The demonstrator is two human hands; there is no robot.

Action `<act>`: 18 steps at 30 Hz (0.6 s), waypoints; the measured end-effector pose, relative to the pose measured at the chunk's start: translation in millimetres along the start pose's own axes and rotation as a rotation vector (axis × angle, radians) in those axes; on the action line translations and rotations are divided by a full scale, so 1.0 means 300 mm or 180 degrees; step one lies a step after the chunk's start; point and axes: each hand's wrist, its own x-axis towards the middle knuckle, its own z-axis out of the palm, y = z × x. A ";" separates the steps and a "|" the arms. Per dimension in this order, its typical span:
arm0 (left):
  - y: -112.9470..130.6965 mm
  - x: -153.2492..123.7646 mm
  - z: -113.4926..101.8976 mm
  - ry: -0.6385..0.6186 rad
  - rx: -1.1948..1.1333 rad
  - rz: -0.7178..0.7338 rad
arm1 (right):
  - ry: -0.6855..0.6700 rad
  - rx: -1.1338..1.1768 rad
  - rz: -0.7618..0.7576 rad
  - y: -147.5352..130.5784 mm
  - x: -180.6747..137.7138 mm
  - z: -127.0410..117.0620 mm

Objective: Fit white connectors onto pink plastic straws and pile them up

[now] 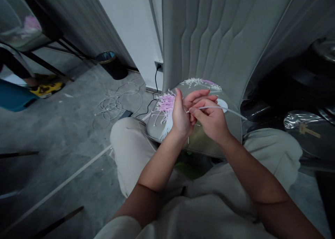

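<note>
My right hand (210, 120) pinches a thin pale strip (231, 110) between thumb and fingers. One end of the strip reaches in against my left palm, and its long end trails out to the right. My left hand (183, 115) is held palm inward with the thumb raised and the upper fingers stretched toward my right hand; the lower fingers are partly curled. Just left of it, on the grey chair seat (209, 139), lies a bunch of pink and white thin strips with knobby tips (165, 104). Behind my hands is a scatter of small white pieces (195, 81).
A white round object (222, 105) sits on the seat beyond my right hand. The grey chair back (214, 33) rises ahead. Coiled cables (115, 101) lie on the floor at left, near a black bin (112, 65). Another person's yellow shoe (48, 89) shows at far left.
</note>
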 end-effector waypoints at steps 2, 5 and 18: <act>0.000 -0.002 -0.002 -0.0057 -0.0069 -0.0031 | 0.0014 -0.0037 0.0044 0.000 -0.001 0.000; -0.001 -0.006 -0.002 -0.0121 -0.0139 -0.0048 | 0.0004 -0.0064 0.0093 -0.003 -0.003 -0.001; -0.019 -0.016 0.009 0.0066 0.0401 0.0384 | -0.0184 0.0001 0.0154 -0.013 -0.009 -0.007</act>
